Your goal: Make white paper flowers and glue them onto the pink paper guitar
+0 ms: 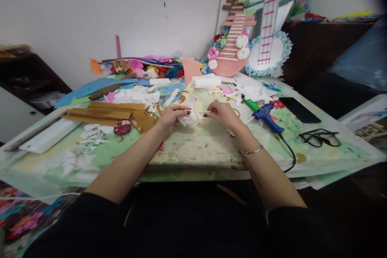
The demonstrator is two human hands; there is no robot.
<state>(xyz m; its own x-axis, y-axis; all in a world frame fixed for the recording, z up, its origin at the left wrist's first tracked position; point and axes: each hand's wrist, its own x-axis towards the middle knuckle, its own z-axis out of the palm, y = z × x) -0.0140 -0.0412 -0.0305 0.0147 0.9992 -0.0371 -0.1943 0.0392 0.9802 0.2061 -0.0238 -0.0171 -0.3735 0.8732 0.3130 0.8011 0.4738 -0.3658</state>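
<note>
Over the near middle of the table, my left hand [173,117] pinches a crumpled white paper flower [190,119] between thumb and fingers. Facing it from the right, my right hand [222,113] is closed around what look like gold-coloured scissors [238,111]. Their thin tip reaches toward the flower's right side, and a looped handle shows behind the hand. Whether the tip touches the paper I cannot tell. A blue glue gun [267,117] lies to the right of my right hand, its cord hanging off the front edge.
Brown crepe paper [105,113] and a dark red object [122,127] lie left. White paper scraps [136,95] and a white roll [207,82] sit behind my hands. Right are a phone [299,109] and glasses [320,138]. Decorated paper instruments [232,54] lean on the wall.
</note>
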